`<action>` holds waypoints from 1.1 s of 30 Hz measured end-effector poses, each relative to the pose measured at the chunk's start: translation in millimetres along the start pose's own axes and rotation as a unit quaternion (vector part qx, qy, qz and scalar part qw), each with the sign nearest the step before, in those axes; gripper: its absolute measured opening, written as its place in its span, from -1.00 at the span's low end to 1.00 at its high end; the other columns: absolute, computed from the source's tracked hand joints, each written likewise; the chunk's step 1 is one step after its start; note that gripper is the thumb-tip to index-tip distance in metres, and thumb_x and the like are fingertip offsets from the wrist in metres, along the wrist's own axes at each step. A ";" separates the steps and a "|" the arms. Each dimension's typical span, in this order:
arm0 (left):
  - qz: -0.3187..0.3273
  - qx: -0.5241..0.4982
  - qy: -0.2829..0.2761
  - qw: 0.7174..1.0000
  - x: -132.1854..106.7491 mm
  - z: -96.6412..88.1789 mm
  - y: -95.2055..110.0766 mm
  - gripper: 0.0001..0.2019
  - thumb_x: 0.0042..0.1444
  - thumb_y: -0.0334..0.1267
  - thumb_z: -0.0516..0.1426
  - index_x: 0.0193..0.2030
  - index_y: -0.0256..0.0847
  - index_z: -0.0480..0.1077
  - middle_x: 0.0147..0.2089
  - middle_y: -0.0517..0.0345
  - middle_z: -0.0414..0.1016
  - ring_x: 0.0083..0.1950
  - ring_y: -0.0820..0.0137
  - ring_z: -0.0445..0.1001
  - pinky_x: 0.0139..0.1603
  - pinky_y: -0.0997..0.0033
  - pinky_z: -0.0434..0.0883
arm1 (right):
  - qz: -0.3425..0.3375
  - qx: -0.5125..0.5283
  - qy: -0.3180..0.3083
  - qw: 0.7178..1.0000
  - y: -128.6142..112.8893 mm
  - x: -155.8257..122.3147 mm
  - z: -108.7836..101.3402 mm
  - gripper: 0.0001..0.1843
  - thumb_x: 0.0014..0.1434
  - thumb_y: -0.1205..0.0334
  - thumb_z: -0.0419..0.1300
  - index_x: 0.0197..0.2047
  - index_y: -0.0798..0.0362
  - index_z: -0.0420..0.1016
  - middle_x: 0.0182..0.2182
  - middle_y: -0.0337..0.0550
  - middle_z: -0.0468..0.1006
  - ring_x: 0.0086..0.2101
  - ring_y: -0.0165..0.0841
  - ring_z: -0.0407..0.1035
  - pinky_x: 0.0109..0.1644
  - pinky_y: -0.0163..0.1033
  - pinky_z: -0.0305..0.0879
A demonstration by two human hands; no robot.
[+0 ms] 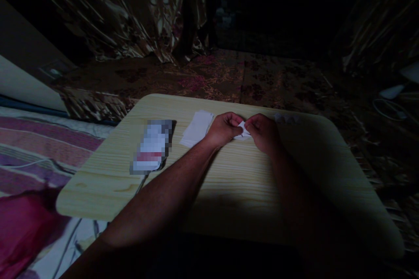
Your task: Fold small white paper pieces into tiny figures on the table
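Between my two hands is a small folded piece of white paper [242,132], just above or on the wooden table. My left hand [224,129] pinches its left side, thumb and fingers closed on it. On the other side my right hand [263,130] grips the paper's right edge with its fingertips. A stack of white paper sheets [197,127] lies flat to the left of my left hand. Beyond my right hand, several small folded white paper pieces [287,118] sit in a row near the table's far edge, dim in shadow.
The light wooden table [229,183] has rounded corners. A blurred-out phone-like device [152,146] with a cable lies at its left. Striped bedding [49,148] and a pink cloth [26,226] are to the left. Patterned curtains [157,8] hang behind. The right side is dark.
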State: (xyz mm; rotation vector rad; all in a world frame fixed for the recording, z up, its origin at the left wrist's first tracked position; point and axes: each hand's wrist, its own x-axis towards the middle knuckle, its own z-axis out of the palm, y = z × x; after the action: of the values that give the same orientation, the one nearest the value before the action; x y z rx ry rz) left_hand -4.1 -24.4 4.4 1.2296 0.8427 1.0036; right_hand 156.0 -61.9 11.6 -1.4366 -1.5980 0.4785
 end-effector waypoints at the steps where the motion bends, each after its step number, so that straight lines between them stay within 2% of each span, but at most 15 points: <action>1: 0.004 0.003 -0.001 1.000 0.0 0.0 -0.3 -0.70 -0.29 -0.44 0.32 -0.32 -0.28 0.44 -0.47 0.27 0.46 -0.51 0.53 0.40 -0.47 0.52 0.30 | 0.001 0.003 0.000 1.000 1.1 0.2 0.3 -0.85 0.12 0.12 0.22 -0.34 0.02 0.48 -0.48 -0.22 0.57 -0.44 -0.34 0.42 -0.35 -0.25 0.29; 10: 0.030 0.035 0.000 0.999 -3.1 1.6 1.6 -0.72 -0.26 -0.45 0.30 -0.33 -0.29 0.43 -0.46 0.27 0.45 -0.49 0.56 0.38 -0.46 0.55 0.30 | 0.028 0.007 0.004 1.000 -3.5 0.4 -0.9 -0.86 0.07 0.13 0.25 -0.37 0.02 0.52 -0.48 -0.22 0.59 -0.42 -0.33 0.45 -0.35 -0.26 0.32; 19: 0.029 0.030 -0.004 0.999 -3.1 2.3 -0.9 -0.73 -0.25 -0.43 0.31 -0.32 -0.28 0.43 -0.46 0.25 0.47 -0.49 0.55 0.39 -0.45 0.54 0.30 | 0.057 0.006 0.024 0.998 -9.9 1.8 -0.8 -0.88 0.01 0.14 0.27 -0.42 0.01 0.50 -0.52 -0.23 0.55 -0.47 -0.33 0.41 -0.40 -0.26 0.31; 26: 0.027 0.023 -0.004 0.999 -3.3 3.0 -1.5 -0.72 -0.26 -0.44 0.31 -0.33 -0.28 0.43 -0.46 0.24 0.48 -0.49 0.53 0.41 -0.45 0.53 0.31 | 0.072 0.081 0.041 0.993 -2.9 4.0 4.2 -0.83 -0.05 0.19 0.30 -0.34 0.00 0.47 -0.49 -0.24 0.56 -0.47 -0.33 0.42 -0.39 -0.25 0.33; 33: 0.031 0.030 -0.002 0.999 -2.3 2.6 -3.5 -0.71 -0.26 -0.43 0.32 -0.32 -0.27 0.42 -0.47 0.26 0.48 -0.49 0.53 0.41 -0.44 0.53 0.31 | 0.071 0.063 0.038 0.995 -7.5 2.7 1.0 -0.86 -0.04 0.19 0.29 -0.37 0.01 0.49 -0.49 -0.23 0.56 -0.47 -0.34 0.42 -0.39 -0.25 0.32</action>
State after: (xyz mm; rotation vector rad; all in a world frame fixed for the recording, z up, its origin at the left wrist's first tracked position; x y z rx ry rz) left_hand -2.0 -27.6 1.3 1.3157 0.8397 1.0318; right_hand 151.1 -61.0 18.0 -1.4601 -1.3871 0.5888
